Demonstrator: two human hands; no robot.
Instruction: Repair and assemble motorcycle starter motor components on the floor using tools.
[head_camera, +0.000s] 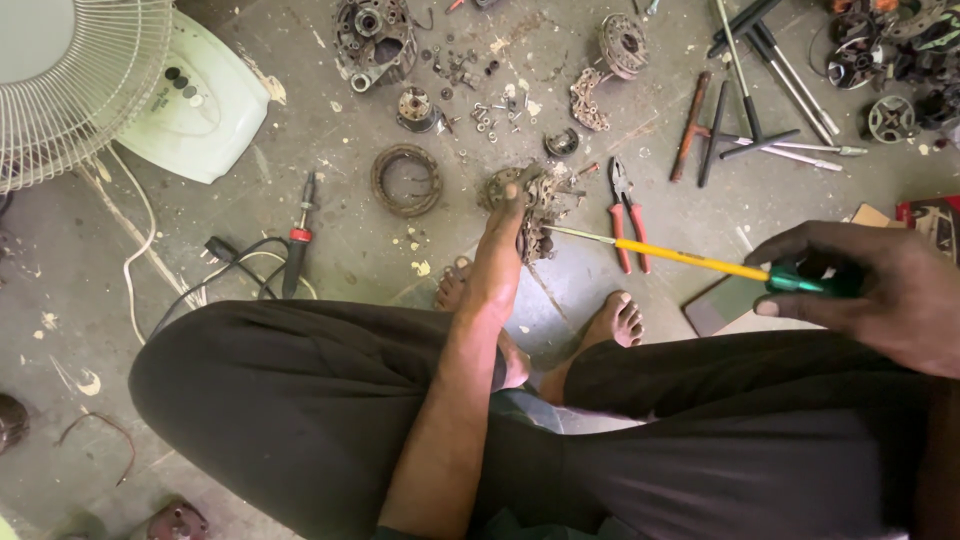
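Rusty round motor part, dark and grimy (detail too small to tell), lying on the concrete floor just ahead of the bare feet. Long screwdriver, yellow shaft and green handle, held nearly level, thin metal tip touching the part's right side.
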